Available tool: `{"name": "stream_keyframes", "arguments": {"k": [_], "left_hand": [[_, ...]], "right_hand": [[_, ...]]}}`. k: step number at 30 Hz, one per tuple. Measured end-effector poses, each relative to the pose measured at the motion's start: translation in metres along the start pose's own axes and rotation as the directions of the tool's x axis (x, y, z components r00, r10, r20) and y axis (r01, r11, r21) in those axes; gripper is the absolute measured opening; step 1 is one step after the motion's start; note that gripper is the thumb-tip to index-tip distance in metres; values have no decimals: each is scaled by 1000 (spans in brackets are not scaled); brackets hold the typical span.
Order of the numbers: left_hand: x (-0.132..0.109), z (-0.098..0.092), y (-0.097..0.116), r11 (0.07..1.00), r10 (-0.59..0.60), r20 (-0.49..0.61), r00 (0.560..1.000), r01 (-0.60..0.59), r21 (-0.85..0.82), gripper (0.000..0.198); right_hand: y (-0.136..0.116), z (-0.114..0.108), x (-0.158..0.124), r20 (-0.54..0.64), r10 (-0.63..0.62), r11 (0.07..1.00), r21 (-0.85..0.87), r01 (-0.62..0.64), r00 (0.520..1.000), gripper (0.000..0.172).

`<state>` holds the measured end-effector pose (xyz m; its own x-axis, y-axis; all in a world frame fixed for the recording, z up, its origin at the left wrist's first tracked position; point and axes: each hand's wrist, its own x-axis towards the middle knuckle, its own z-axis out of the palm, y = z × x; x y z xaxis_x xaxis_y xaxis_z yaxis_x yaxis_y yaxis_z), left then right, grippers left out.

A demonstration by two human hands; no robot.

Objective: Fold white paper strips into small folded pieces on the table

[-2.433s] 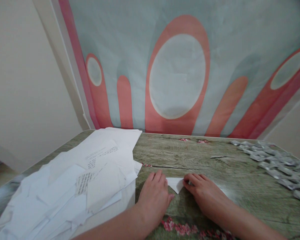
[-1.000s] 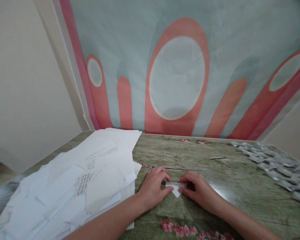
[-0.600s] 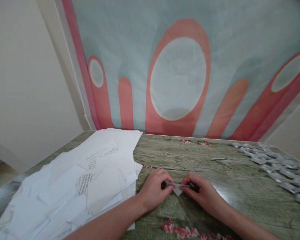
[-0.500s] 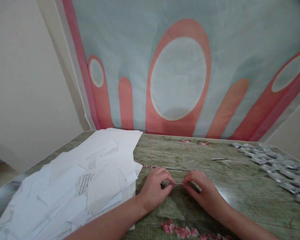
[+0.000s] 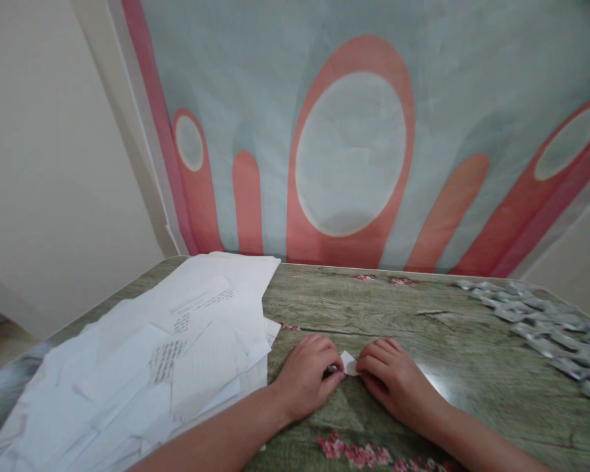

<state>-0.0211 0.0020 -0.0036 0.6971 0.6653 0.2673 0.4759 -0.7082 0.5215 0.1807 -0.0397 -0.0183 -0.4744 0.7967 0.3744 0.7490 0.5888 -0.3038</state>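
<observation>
Between my fingertips is a small piece of white paper [image 5: 349, 363], with a pointed corner showing upward. My left hand [image 5: 311, 368] pinches its left side, the fingers curled and the thumb below. At the other side my right hand [image 5: 392, 372] is closed on the paper's right edge. Both hands are low over the wood-patterned table [image 5: 496, 393]. Much of the piece is covered by my fingers, so its full shape is hidden. To the left of my left hand lies a broad pile of white paper sheets [image 5: 128, 367], some with printed text.
Several folded silvery-grey strips [image 5: 545, 328] lie in linked-looking rows along the table's right side. A hanging cloth [image 5: 255, 78] with a pink and blue-green pattern covers the wall behind the table. A pale wall [image 5: 54, 164] stands to the left.
The paper was a thin edge-on line between my fingertips; now its white face shows. My fingers have curled inward, and both hands have turned slightly.
</observation>
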Motion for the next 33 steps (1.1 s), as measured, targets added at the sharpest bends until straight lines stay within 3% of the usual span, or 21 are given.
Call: {"name": "stream_keyframes", "arguments": {"k": [16,33], "left_hand": [[1,2,-6,992,-90,-37,995,87,-93,5],[2,5,1,986,-158,-100,982,163,42,7]], "right_hand": [[13,0,1,88,208,917,328,-226,974,15],[13,5,3,46,231,957,171,-236,972,12]]}}
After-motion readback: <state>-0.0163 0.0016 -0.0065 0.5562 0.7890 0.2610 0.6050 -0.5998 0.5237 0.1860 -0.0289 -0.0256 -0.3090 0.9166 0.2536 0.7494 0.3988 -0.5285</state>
